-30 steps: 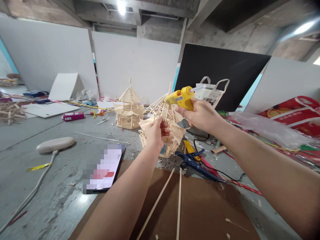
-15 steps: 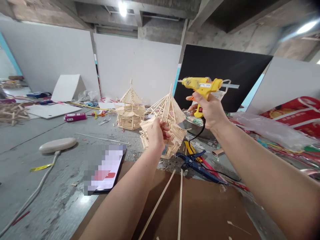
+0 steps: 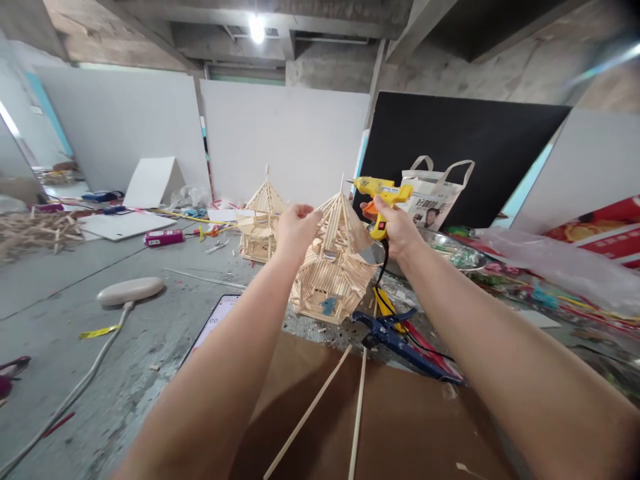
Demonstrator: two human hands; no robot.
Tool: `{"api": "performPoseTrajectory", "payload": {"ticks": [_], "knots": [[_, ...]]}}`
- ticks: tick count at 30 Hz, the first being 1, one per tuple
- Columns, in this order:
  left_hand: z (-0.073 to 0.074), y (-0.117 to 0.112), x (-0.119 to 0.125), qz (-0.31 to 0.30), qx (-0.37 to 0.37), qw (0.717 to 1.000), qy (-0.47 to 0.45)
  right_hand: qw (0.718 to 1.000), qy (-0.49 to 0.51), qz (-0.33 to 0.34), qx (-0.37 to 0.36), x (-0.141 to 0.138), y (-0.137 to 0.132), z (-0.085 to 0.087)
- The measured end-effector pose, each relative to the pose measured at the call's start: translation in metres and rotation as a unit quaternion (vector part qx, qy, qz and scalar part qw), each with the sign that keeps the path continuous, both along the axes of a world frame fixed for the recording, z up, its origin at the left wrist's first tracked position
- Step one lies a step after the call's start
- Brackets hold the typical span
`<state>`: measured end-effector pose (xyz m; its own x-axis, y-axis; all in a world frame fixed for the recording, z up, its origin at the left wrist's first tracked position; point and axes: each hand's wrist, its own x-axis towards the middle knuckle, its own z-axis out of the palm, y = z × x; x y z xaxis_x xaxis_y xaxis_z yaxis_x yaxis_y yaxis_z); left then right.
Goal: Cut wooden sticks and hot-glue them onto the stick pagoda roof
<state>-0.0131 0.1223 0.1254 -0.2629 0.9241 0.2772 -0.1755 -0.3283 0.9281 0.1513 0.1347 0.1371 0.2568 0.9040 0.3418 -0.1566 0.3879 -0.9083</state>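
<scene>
A pavilion model of thin wooden sticks [image 3: 327, 293] stands in front of me, with a pointed roof and a lower tier. At the left edge of its pointed roof is my left hand [image 3: 295, 230], its thumb and fingertips pinched together; whatever lies between them is too small to make out. My right hand [image 3: 400, 230] grips a yellow hot glue gun [image 3: 383, 189] by the handle. Its nozzle points left, close to the roof's tip. Partly behind my left hand stands a second stick pavilion [image 3: 257, 240].
Blue pliers [image 3: 395, 340] and a yellow-handled tool [image 3: 384, 303] lie right of the model. Two loose sticks [image 3: 357, 413] rest on brown board [image 3: 410, 420]. A phone [image 3: 215, 320], white device [image 3: 131, 291], metal bowl [image 3: 473, 261] and tote bag [image 3: 433, 197] surround the work.
My left hand has moved up and left, from the model's front to the roof's left edge. The glue gun has come lower and left, nearer the roof tip. The view has shifted slightly.
</scene>
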Motion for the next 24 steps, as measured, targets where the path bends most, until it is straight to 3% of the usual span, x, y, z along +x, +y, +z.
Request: {"api": "performPoseTrajectory", "payload": {"ticks": [4,11,18,24], "knots": [[0.003,0.023,0.001,-0.049,-0.017,0.998,0.029,0.999,-0.001,0.046,-0.016,0.0,0.006,-0.005],[0.003,0.035,0.004,-0.101,-0.046,0.983,0.146,0.996,-0.011,0.083,-0.016,-0.001,0.008,-0.009],[0.0,0.042,0.005,-0.101,-0.115,0.985,0.077,0.995,-0.013,0.101,-0.015,0.002,0.01,-0.01],[0.0,0.045,0.006,-0.084,-0.136,0.982,0.096,0.995,-0.045,0.085,-0.002,0.001,0.01,-0.011]]}}
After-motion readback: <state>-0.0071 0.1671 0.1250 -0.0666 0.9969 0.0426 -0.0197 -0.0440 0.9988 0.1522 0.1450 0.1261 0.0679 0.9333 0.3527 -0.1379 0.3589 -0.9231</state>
